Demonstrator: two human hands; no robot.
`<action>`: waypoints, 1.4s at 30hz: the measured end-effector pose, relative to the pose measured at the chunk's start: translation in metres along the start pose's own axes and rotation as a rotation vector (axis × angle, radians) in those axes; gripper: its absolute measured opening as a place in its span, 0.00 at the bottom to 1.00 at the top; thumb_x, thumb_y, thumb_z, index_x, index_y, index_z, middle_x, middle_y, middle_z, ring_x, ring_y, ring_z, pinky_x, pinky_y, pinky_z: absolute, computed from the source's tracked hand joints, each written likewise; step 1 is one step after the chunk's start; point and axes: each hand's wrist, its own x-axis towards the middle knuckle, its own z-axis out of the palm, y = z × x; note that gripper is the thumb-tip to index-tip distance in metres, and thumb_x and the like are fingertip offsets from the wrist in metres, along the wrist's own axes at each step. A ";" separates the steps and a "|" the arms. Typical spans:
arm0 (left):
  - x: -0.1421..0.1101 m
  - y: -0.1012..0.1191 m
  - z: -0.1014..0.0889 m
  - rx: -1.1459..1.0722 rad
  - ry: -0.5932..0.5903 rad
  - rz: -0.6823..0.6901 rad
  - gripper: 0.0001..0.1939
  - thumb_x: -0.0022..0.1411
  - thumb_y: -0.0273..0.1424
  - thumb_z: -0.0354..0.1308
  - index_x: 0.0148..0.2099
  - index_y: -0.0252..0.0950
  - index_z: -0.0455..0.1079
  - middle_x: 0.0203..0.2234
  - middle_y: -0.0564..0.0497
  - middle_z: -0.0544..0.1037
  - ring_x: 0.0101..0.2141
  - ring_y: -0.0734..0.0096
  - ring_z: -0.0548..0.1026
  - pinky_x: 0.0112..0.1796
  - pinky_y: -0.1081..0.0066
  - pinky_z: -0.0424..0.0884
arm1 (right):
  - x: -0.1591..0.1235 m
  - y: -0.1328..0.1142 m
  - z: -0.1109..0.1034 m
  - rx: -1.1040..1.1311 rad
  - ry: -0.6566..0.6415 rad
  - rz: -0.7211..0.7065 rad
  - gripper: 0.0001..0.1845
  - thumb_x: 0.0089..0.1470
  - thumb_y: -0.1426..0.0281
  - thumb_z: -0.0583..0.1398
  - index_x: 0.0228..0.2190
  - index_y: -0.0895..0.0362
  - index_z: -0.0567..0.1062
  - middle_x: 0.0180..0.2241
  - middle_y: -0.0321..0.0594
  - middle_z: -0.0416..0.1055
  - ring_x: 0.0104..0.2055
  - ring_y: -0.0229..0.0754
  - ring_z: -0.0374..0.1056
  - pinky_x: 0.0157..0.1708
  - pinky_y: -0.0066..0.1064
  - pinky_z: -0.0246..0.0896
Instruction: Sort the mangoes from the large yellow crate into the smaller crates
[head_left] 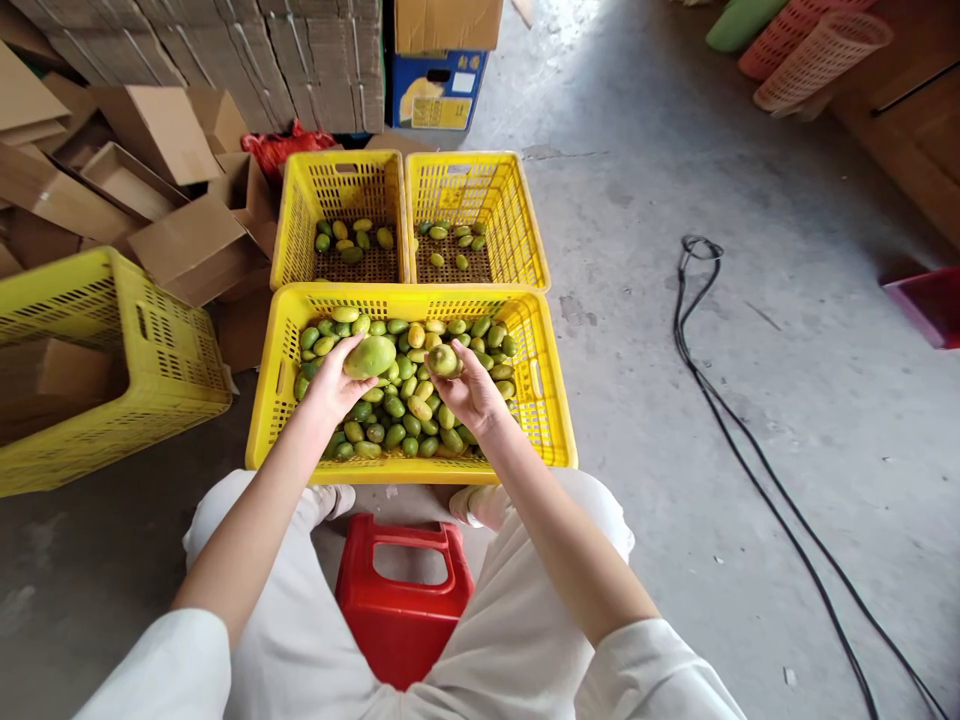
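My left hand [334, 382] is closed on a large, smooth, green oval fruit [370, 357], which could be a mango. In my right hand [478, 390] is a smaller yellow-green fruit [443, 361], its darker end facing up. Both hands are above a wide yellow plastic crate [412, 472], whose bottom is covered with many green and yellowish oval fruits [418, 408]. Beyond it stand two more yellow crates, the back left crate [285, 215] and the back right crate [534, 225], each with several similar fruits inside.
A red plastic stool [397, 620] is between my legs. To the left are a yellow-green crate [172, 370] and loose cardboard boxes [191, 240]. Flattened cartons [247, 65] and a blue box [442, 90] stand behind. A black cable [742, 440] lies on the right floor.
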 end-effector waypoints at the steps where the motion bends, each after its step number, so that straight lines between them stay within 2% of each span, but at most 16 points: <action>1: 0.001 -0.001 0.000 -0.013 -0.013 0.018 0.05 0.72 0.26 0.69 0.40 0.37 0.78 0.33 0.49 0.84 0.32 0.69 0.81 0.32 0.75 0.75 | 0.001 0.000 -0.002 0.011 0.007 0.010 0.14 0.63 0.72 0.76 0.42 0.48 0.78 0.40 0.34 0.85 0.41 0.39 0.85 0.43 0.27 0.88; 3: 0.003 -0.003 -0.002 -0.027 -0.018 0.037 0.07 0.68 0.24 0.73 0.41 0.39 0.79 0.36 0.48 0.86 0.37 0.65 0.85 0.38 0.73 0.80 | 0.001 -0.001 -0.003 0.046 0.025 0.039 0.12 0.66 0.69 0.75 0.43 0.49 0.77 0.39 0.36 0.85 0.42 0.41 0.86 0.43 0.31 0.89; 5: 0.006 -0.006 -0.004 -0.010 0.002 0.030 0.09 0.67 0.26 0.77 0.42 0.39 0.80 0.39 0.46 0.87 0.43 0.60 0.88 0.43 0.71 0.83 | -0.002 -0.003 -0.004 0.085 0.048 0.068 0.08 0.68 0.67 0.72 0.44 0.49 0.78 0.39 0.39 0.85 0.42 0.43 0.86 0.43 0.33 0.90; 8: 0.008 -0.006 -0.005 0.013 0.062 0.029 0.09 0.68 0.29 0.79 0.44 0.41 0.81 0.43 0.45 0.88 0.49 0.57 0.88 0.45 0.70 0.84 | -0.009 -0.008 -0.001 0.133 0.089 0.110 0.05 0.67 0.70 0.69 0.43 0.51 0.78 0.37 0.41 0.85 0.40 0.44 0.86 0.38 0.30 0.89; 12: 0.003 -0.002 -0.003 -0.090 0.058 0.001 0.04 0.75 0.30 0.73 0.49 0.40 0.81 0.40 0.48 0.87 0.42 0.63 0.86 0.41 0.71 0.83 | -0.015 -0.011 0.006 0.125 0.108 0.118 0.06 0.64 0.76 0.64 0.39 0.52 0.78 0.35 0.42 0.84 0.38 0.42 0.84 0.33 0.24 0.83; 15: -0.002 0.003 0.001 -0.225 0.028 -0.058 0.04 0.80 0.31 0.67 0.52 0.38 0.80 0.36 0.49 0.85 0.36 0.66 0.84 0.38 0.72 0.83 | -0.017 -0.010 0.011 0.086 0.104 0.058 0.07 0.65 0.76 0.65 0.39 0.52 0.81 0.34 0.39 0.84 0.39 0.41 0.84 0.40 0.25 0.85; 18: -0.003 0.005 0.001 -0.257 -0.012 -0.088 0.07 0.82 0.33 0.63 0.52 0.35 0.80 0.36 0.47 0.85 0.35 0.67 0.84 0.36 0.74 0.83 | -0.017 -0.007 0.013 0.058 0.092 0.004 0.09 0.64 0.77 0.66 0.42 0.51 0.83 0.35 0.35 0.84 0.38 0.39 0.83 0.45 0.28 0.86; 21: -0.002 0.002 -0.001 -0.157 -0.084 -0.097 0.07 0.80 0.33 0.66 0.48 0.35 0.80 0.36 0.46 0.84 0.33 0.70 0.82 0.33 0.75 0.79 | -0.018 -0.006 0.014 0.029 0.104 -0.011 0.08 0.69 0.75 0.66 0.44 0.50 0.84 0.35 0.33 0.85 0.36 0.38 0.82 0.40 0.27 0.84; 23: -0.001 -0.001 -0.003 -0.077 -0.117 -0.079 0.05 0.77 0.30 0.70 0.45 0.35 0.79 0.36 0.47 0.84 0.32 0.72 0.80 0.31 0.76 0.74 | -0.018 -0.006 0.015 0.005 0.134 0.022 0.06 0.75 0.70 0.64 0.43 0.51 0.84 0.34 0.34 0.85 0.31 0.37 0.77 0.29 0.22 0.77; 25: -0.001 -0.004 -0.005 -0.030 -0.134 -0.053 0.05 0.73 0.26 0.72 0.43 0.35 0.80 0.37 0.48 0.84 0.32 0.74 0.79 0.30 0.77 0.72 | -0.018 -0.007 0.017 0.006 0.163 0.057 0.11 0.79 0.67 0.62 0.41 0.52 0.82 0.33 0.34 0.84 0.28 0.36 0.74 0.24 0.21 0.71; 29: 0.001 -0.006 -0.006 0.011 -0.177 -0.028 0.08 0.66 0.24 0.77 0.43 0.37 0.81 0.38 0.48 0.85 0.34 0.70 0.82 0.33 0.75 0.76 | -0.018 -0.006 0.021 0.047 0.193 0.054 0.11 0.82 0.67 0.59 0.43 0.52 0.79 0.34 0.35 0.84 0.34 0.39 0.79 0.31 0.24 0.79; 32: 0.002 -0.006 -0.004 0.075 -0.171 0.006 0.06 0.71 0.30 0.75 0.44 0.36 0.82 0.35 0.47 0.85 0.32 0.68 0.83 0.34 0.74 0.79 | -0.016 -0.004 0.019 0.004 0.156 0.089 0.13 0.84 0.65 0.55 0.45 0.51 0.78 0.34 0.37 0.84 0.33 0.41 0.80 0.31 0.27 0.81; 36: 0.004 -0.005 -0.003 0.145 -0.130 -0.020 0.18 0.81 0.43 0.63 0.44 0.34 0.84 0.29 0.44 0.85 0.25 0.68 0.81 0.29 0.74 0.75 | -0.013 -0.002 0.013 0.014 0.037 0.116 0.16 0.83 0.55 0.59 0.45 0.51 0.79 0.33 0.37 0.83 0.30 0.41 0.79 0.31 0.28 0.82; 39: 0.006 -0.005 -0.003 0.151 -0.128 -0.023 0.17 0.81 0.43 0.62 0.48 0.35 0.85 0.32 0.44 0.87 0.21 0.72 0.76 0.24 0.74 0.70 | -0.015 -0.003 0.012 -0.043 -0.030 0.114 0.20 0.81 0.51 0.62 0.42 0.52 0.80 0.32 0.37 0.82 0.31 0.40 0.80 0.32 0.27 0.82; 42: 0.006 -0.004 -0.004 0.130 -0.127 -0.037 0.16 0.80 0.44 0.65 0.51 0.37 0.86 0.35 0.44 0.88 0.21 0.71 0.76 0.23 0.73 0.70 | -0.019 -0.003 0.013 -0.132 -0.066 0.065 0.16 0.77 0.53 0.68 0.40 0.50 0.79 0.32 0.34 0.83 0.33 0.39 0.81 0.33 0.25 0.79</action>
